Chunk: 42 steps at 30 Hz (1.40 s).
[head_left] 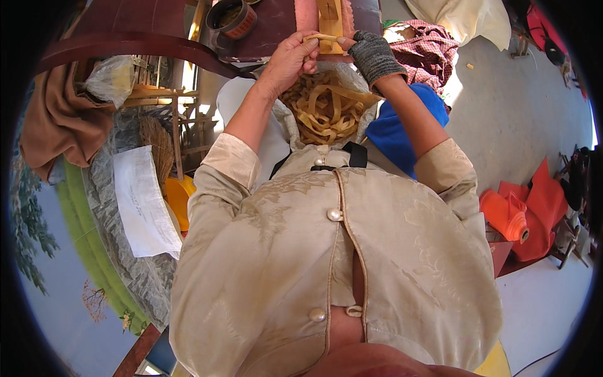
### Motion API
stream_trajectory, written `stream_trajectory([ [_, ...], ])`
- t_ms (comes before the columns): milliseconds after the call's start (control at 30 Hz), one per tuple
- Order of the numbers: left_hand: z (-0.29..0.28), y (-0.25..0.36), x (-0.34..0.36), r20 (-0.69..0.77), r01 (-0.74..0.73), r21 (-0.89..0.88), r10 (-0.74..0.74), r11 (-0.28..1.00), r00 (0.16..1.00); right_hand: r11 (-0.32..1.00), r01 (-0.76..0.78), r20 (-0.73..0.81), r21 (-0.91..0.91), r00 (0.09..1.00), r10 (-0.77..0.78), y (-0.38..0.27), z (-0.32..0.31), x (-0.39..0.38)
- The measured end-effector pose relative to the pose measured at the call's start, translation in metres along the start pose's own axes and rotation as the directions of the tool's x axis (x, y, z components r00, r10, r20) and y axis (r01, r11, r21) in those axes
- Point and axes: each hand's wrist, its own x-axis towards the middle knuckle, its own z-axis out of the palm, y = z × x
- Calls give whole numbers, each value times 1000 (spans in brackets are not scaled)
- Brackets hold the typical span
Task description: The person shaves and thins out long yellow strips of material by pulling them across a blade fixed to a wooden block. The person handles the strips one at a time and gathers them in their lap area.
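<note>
Both my hands are up at the near edge of a dark red table (273, 19), with a thin tan strip (322, 38) stretched between them. My left hand (291, 61) is bare, its thumb and curled fingers pinching one end. The other end is gripped by my right hand (374, 56), which wears a grey knitted fingerless glove. Under the strip, a yellowish wooden piece (330, 16) lies on the table over a pink cloth (306, 14). In my lap, a heap of long, curled tan strips (323, 116) fills a whitish bag (363, 125).
A round tin (240, 26) stands on the table, left of the pink cloth. Red checked cloth (430, 53) and blue cloth (402, 125) lie to my right. Brown cloth (72, 122) and a straw broom (157, 144) are at left. An orange cone-shaped spool (505, 213) sits lower right.
</note>
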Motion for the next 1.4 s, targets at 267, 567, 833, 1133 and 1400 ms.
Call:
stream_trajectory([
  [267, 4, 4, 15, -134, -126, 171, 150, 977, 979, 985, 11, 38, -175, 999, -4, 4, -9, 18],
  [567, -8, -8, 41, -275, 10, 738, 287, 674, 918, 965, -52, 19, -256, 998, 59, 25, 20, 35],
  [833, 6, -23, -22, 49, -202, 956, 564, 212, 824, 943, -290, -145, 165, 938, 314, -6, 4, -16],
  [1133, 67, -31, -71, 60, 228, -476, -227, 850, 972, 532, 307, -332, 789, 942, -51, -70, 31, -55],
  [1400, 42, -24, -55, 69, 218, -532, -215, 818, 974, 814, 47, -111, 579, 994, 22, -71, 10, -72],
])
